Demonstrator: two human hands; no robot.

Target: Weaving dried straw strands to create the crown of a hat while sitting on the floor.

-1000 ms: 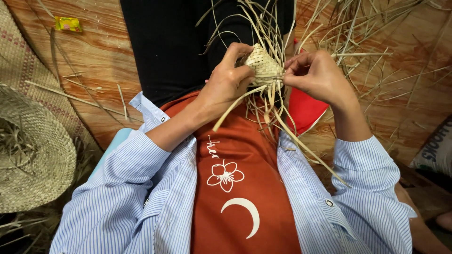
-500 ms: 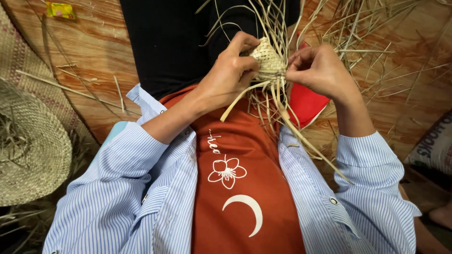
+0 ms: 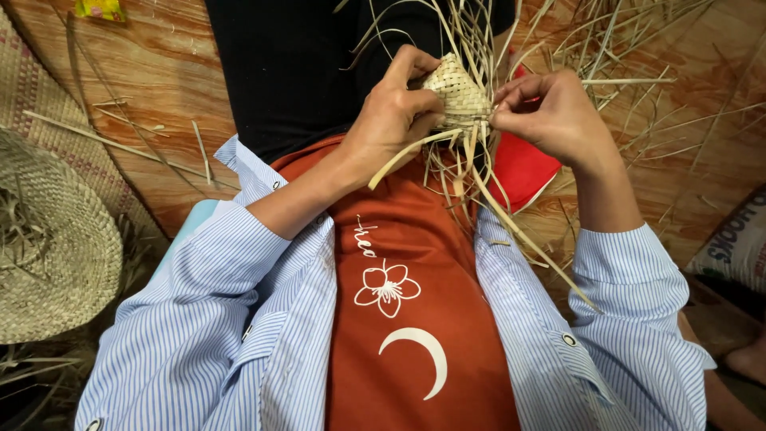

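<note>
Closest to my camera I am seeing the striped shirt [image 3: 199, 335] hanging open over an orange top [image 3: 415, 319] with a white flower and crescent on it, both sleeves pushed up the forearms. Beyond that, my left hand [image 3: 395, 120] is wrapping around the near side of a small woven straw piece [image 3: 456, 94], its fingers [image 3: 415, 102] clamping together on the weave from the left, with the thumb lying along the top edge. My right hand [image 3: 550, 116] is sitting just beside the piece on its right, the fingers [image 3: 511, 100] pinching together on a few loose straw strands [image 3: 487, 191] where they are leaving the weave. The piece is being held up in the air in front of my chest, between the two hands, over a red cloth [image 3: 523, 168] and black trousers [image 3: 295, 72]. The loose strands are trailing down from it across the orange top and fanning upward past the top of the view. Off to the left, well apart from my hands, a round woven straw hat [image 3: 56, 255] is resting on the wooden floor [image 3: 152, 80], next to a woven mat [image 3: 48, 104]. Farther out, more straw [image 3: 638, 64] is lying scattered over the floor on the right, and a small yellow wrapper [image 3: 100, 8] is showing at the far left edge.
</note>
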